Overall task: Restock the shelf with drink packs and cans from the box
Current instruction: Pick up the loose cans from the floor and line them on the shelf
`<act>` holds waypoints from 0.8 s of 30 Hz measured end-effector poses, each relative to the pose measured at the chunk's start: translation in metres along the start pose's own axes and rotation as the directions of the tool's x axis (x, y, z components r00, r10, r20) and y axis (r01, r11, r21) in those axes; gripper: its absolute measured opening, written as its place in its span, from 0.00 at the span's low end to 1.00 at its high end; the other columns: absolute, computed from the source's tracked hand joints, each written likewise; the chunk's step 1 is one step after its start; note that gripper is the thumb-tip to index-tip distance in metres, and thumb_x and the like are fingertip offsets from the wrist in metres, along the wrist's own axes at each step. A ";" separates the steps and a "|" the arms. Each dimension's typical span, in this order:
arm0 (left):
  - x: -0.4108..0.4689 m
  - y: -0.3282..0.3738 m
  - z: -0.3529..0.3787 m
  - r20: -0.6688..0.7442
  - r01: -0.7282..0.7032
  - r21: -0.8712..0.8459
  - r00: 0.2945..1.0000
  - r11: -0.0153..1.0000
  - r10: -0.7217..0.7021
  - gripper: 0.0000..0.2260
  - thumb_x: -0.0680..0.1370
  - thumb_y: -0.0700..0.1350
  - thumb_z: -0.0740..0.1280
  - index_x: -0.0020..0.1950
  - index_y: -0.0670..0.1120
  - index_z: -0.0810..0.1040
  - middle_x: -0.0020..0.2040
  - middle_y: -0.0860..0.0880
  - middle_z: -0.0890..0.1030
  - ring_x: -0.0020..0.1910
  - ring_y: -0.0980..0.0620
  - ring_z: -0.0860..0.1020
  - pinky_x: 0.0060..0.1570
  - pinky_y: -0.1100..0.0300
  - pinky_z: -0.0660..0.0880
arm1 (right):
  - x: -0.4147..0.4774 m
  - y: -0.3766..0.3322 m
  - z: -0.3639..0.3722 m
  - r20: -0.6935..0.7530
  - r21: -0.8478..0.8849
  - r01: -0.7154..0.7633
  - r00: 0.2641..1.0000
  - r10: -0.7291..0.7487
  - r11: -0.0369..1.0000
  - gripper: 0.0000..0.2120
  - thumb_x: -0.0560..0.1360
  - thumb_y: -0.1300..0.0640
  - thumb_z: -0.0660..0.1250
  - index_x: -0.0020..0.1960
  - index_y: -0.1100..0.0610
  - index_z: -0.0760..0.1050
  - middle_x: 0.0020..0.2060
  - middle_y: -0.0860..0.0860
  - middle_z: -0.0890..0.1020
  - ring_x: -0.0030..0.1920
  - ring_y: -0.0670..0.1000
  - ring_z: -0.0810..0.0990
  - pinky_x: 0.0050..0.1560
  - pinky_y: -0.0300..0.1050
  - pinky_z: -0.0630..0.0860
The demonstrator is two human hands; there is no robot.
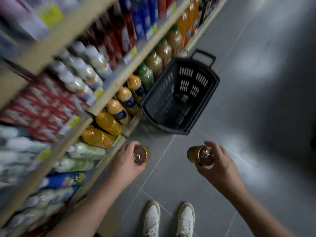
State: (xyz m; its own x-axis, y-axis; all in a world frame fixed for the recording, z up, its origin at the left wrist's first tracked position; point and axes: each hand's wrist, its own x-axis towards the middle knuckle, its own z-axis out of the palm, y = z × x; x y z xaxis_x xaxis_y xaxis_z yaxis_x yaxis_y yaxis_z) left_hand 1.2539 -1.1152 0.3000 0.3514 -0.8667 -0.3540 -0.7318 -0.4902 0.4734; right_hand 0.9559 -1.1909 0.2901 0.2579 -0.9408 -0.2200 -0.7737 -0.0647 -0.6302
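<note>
My left hand (125,162) grips a gold can (142,153) with a copper top, held over the grey floor beside the lowest shelf. My right hand (218,164) grips a second gold can (199,154) of the same kind, tilted with its top toward me. A dark plastic basket (154,95) stands on the floor ahead, against the shelf; its inside looks dark and I cannot tell what lies in it. The shelf unit (102,100) runs along the left, blurred by motion.
Orange juice bottles (107,124) line the bottom shelf, with red packs (42,106) and pale bottles above them. White and blue packs (65,180) fill the near shelves. My white shoes (168,219) stand on the grey tiled floor (256,117), which stretches to the right.
</note>
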 end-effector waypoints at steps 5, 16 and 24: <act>-0.053 0.076 -0.170 -0.165 -0.098 -0.038 0.982 0.994 0.091 0.30 0.63 0.52 0.79 0.63 0.53 0.75 0.55 0.53 0.80 0.55 0.51 0.79 0.55 0.57 0.75 | -0.031 -0.129 -0.120 -0.082 0.032 0.211 0.975 -0.208 0.977 0.32 0.61 0.54 0.82 0.63 0.51 0.77 0.53 0.47 0.81 0.48 0.52 0.84 0.45 0.38 0.76; -0.223 0.148 -0.387 -0.528 -0.172 -0.238 0.849 0.956 0.021 0.31 0.64 0.56 0.80 0.65 0.62 0.73 0.52 0.65 0.79 0.48 0.69 0.78 0.47 0.67 0.75 | -0.074 -0.362 -0.280 -0.152 0.233 0.627 0.779 -0.609 0.744 0.36 0.60 0.33 0.79 0.66 0.35 0.76 0.58 0.37 0.82 0.56 0.35 0.81 0.53 0.34 0.77; -0.323 0.110 -0.463 -0.664 -0.169 -0.376 0.735 0.911 -0.138 0.26 0.63 0.65 0.75 0.59 0.65 0.74 0.53 0.65 0.81 0.52 0.65 0.79 0.53 0.55 0.78 | -0.102 -0.492 -0.272 -0.049 0.428 0.709 0.638 -0.769 0.561 0.28 0.63 0.44 0.80 0.60 0.34 0.75 0.53 0.35 0.84 0.50 0.40 0.85 0.48 0.42 0.82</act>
State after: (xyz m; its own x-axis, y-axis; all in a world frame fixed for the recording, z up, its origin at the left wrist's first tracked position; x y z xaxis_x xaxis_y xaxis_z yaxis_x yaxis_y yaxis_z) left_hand 1.3302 -0.9317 0.8399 0.7467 -0.6310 0.2105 -0.5071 -0.3351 0.7941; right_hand 1.1529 -1.1533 0.8247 0.7309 -0.5665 0.3807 -0.0036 -0.5610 -0.8278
